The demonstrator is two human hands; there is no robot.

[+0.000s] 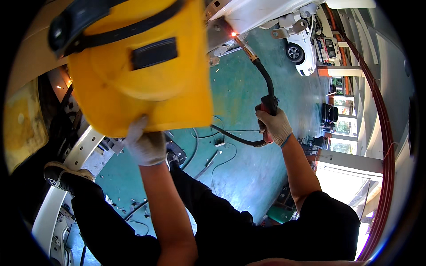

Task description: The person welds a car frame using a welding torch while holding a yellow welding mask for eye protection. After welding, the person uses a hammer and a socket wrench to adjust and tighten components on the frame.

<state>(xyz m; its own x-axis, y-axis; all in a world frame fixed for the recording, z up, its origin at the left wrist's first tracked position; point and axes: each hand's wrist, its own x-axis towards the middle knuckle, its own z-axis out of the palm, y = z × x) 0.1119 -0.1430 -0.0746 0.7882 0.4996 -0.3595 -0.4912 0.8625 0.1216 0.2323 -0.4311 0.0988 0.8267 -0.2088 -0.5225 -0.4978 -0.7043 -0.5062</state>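
Note:
My left hand (148, 144), in a pale work glove, grips the lower edge of a yellow welding mask (146, 99). The mask has a dark viewing window (154, 53) and a black headband, and it covers much of the upper left. In my gloved right hand (276, 125) is the red and black handle of a welding torch (265, 76). Its neck reaches up and left to a white metal vehicle part (255, 11). An orange-red glow shows at the torch tip, against or very close to the metal. The fingers of my left hand are partly blurred.
Hoses and cables (239, 138) trail over the green floor (239, 99). A pale metal rail (84, 146) with holes runs along the left, and one shoe (66, 173) rests on it. A white car (304, 53) stands at the upper right. Bits of debris lie on the floor.

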